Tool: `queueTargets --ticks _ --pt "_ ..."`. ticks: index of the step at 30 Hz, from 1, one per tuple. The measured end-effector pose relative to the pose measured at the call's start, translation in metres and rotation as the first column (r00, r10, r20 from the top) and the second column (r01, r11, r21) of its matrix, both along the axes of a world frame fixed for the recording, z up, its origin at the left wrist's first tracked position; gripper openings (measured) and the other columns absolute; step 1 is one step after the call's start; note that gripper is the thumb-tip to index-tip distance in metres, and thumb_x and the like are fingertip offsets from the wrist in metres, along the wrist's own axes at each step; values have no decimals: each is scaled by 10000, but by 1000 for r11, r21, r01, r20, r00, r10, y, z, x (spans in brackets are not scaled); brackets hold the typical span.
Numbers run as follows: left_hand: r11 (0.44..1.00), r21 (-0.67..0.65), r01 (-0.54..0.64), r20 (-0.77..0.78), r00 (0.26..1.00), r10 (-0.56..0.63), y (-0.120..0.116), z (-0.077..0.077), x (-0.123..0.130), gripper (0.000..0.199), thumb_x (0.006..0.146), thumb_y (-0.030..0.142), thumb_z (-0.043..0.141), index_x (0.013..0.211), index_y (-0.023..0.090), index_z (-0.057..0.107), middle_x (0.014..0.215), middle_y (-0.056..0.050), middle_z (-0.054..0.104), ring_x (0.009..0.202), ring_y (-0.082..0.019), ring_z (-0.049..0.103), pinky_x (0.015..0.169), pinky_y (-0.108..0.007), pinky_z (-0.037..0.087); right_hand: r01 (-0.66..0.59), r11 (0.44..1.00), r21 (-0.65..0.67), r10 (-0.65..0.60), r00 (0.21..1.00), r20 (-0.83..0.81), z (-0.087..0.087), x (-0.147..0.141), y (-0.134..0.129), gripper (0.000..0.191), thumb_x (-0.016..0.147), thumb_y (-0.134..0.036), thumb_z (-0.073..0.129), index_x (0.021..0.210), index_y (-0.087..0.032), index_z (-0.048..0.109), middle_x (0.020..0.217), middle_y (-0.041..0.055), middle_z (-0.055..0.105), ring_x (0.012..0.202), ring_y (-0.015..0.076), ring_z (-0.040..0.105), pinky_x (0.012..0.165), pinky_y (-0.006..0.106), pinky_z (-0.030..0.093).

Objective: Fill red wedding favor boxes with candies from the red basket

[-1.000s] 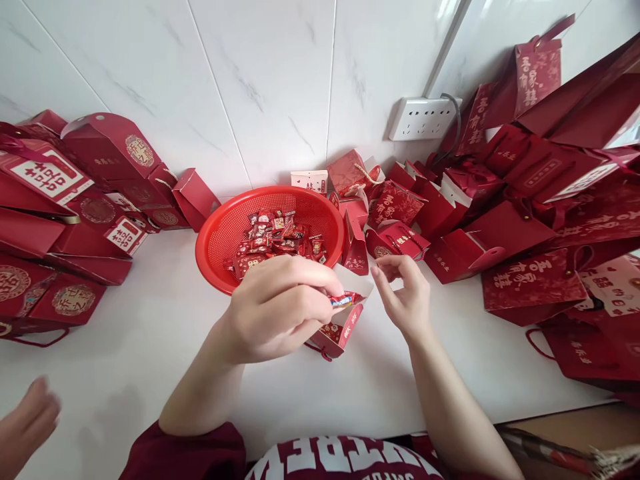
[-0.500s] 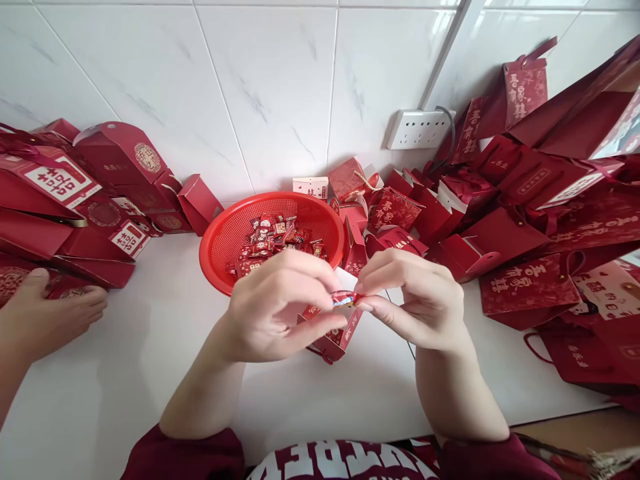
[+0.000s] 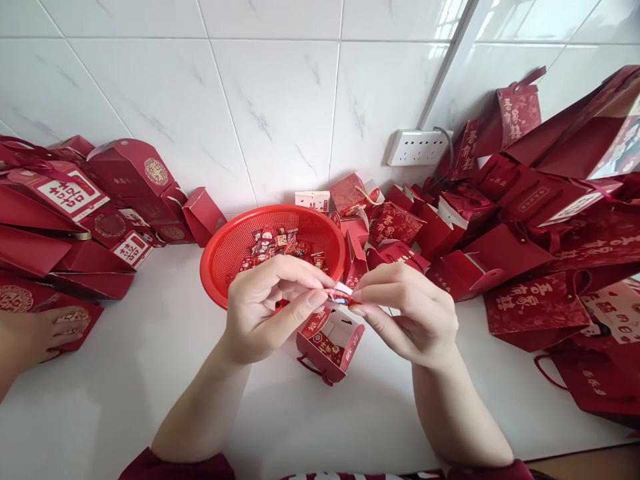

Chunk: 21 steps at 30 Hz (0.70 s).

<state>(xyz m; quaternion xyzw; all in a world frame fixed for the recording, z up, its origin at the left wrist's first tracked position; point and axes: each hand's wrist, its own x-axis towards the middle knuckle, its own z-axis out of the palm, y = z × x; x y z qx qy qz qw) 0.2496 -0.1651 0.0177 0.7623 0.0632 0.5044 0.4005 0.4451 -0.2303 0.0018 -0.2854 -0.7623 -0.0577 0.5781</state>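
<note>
Between my two hands is a small wrapped candy (image 3: 340,297) with a red, white and blue wrapper. My left hand (image 3: 273,307) pinches its left end between thumb and fingers. The right end is pinched by my right hand (image 3: 407,310). Below them an open red gift box (image 3: 330,347) with a cord handle lies on the white table. Just behind my left hand stands a red plastic basket (image 3: 213,260) holding several wrapped candies (image 3: 280,241), partly hidden by my fingers.
Red gift boxes (image 3: 133,170) are stacked at the left, where another person's hand (image 3: 37,333) rests on one. More red boxes (image 3: 535,307) crowd the right side. A white power strip (image 3: 417,148) is fixed to the tiled wall (image 3: 280,100).
My view has tilted up slightly. My left fingers have closed onto the candy's left end, and the box below shows more. The other person's hand has moved down onto a red box.
</note>
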Motion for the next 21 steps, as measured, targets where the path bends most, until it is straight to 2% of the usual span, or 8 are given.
queueTargets --ticks 4,8,11,14,17,19,21 --pt "989 116 -86 40 996 82 1 3 4 115 827 67 687 873 166 651 902 -68 764 728 -150 712 576 -237 589 29 999 28 -28 1000 -7 -2 1 2 175 849 -74 690 998 -164 673 845 64 690 759 182 658 631 306 563" --pt "985 120 -121 30 993 118 -3 3 6 84 840 98 689 854 174 655 896 -65 772 730 -152 711 564 -243 579 75 994 82 -74 997 -15 -3 3 2 142 854 -109 691 981 -172 694 833 61 695 725 181 655 606 303 558" --pt "992 87 -96 36 995 93 -5 4 6 83 838 101 698 853 173 662 891 -62 773 744 -149 714 581 -239 586 74 992 99 -73 997 -16 -3 4 2 143 853 -104 691 979 -170 695 837 62 696 725 178 650 602 301 553" --pt "1000 -11 -22 38 999 23 -7 4 6 79 835 102 709 847 170 669 887 -64 772 735 -149 726 590 -231 606 49 994 99 -46 998 -31 -3 4 2 141 857 -92 680 972 -174 690 824 59 687 715 181 644 589 304 537" --pt "985 -155 76 45 997 -70 -9 4 6 67 854 112 700 830 163 664 878 -64 770 680 -152 736 570 -228 621 -15 997 71 19 998 -56 -2 2 2 133 857 -80 675 960 -165 675 814 55 676 716 176 637 595 304 527" --pt "952 -280 126 45 992 -118 -11 4 5 65 875 128 688 828 159 655 856 -60 769 644 -157 743 531 -207 613 -68 998 -6 67 993 -100 -1 0 0 120 863 -87 672 950 -168 655 811 47 665 725 171 623 614 308 526" --pt "899 -411 152 35 988 -151 -12 4 3 69 890 157 684 832 159 646 813 -51 765 630 -167 749 500 -179 599 -124 983 -138 100 980 -170 0 -3 -2 86 888 -108 651 929 -181 630 801 37 646 726 165 604 632 315 525"
